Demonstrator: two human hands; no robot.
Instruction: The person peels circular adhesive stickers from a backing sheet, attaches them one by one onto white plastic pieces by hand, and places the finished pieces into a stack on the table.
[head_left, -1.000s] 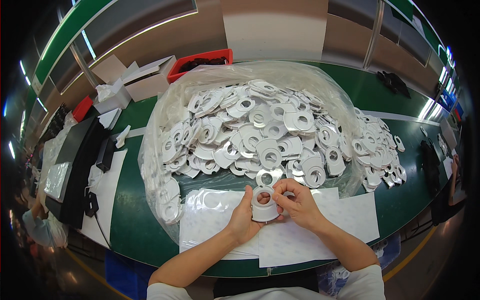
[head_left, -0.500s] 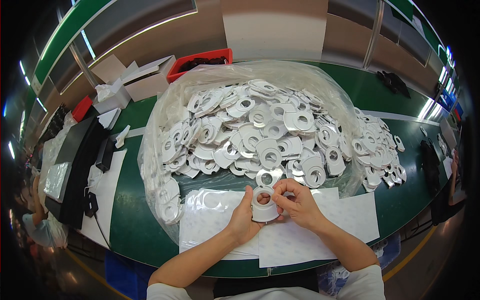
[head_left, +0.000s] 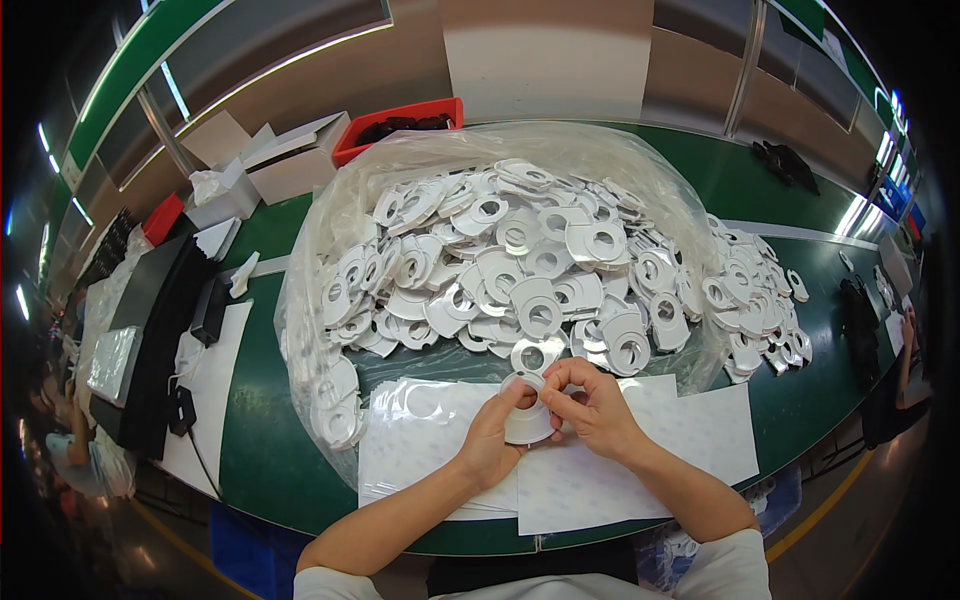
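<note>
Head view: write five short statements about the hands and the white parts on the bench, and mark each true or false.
1. Both hands, the left hand and the right hand, hold one white ring-shaped part. True.
2. The big heap of white parts lies on a clear plastic bag. True.
3. The red bin stands right beside the hands. False: it stands at the far edge of the bench, behind the heap.
4. The hands work over white sheets lying on the green bench. True.
5. The left hand rests flat on the bench, empty. False: it grips the part.
</note>
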